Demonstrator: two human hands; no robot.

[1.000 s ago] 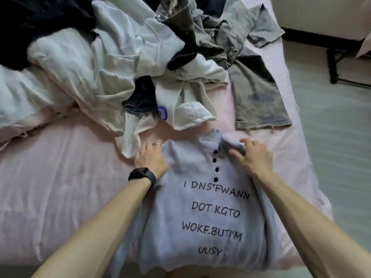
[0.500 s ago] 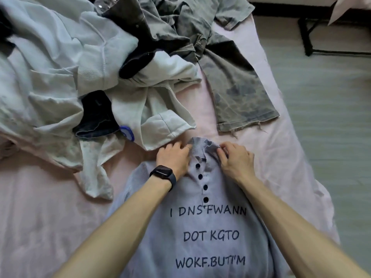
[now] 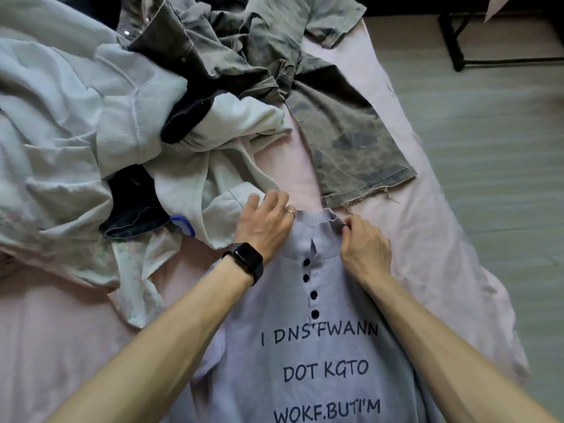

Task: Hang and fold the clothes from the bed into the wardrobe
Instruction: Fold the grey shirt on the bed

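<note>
Lilac sweater soft, light, floppy. My right hand pinches collar; left hand flat beside it. I'd grab both shoulders.

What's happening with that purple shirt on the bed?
A person has the pale purple shirt spread flat on the pink bed, probably getting it ready to fold. The right hand pinches one side of its collar with the fingers. The left hand rests at the other side, its fingers fairly straight. A heap of other clothes, with grey trousers at its right, lies unfolded behind the shirt.
</note>
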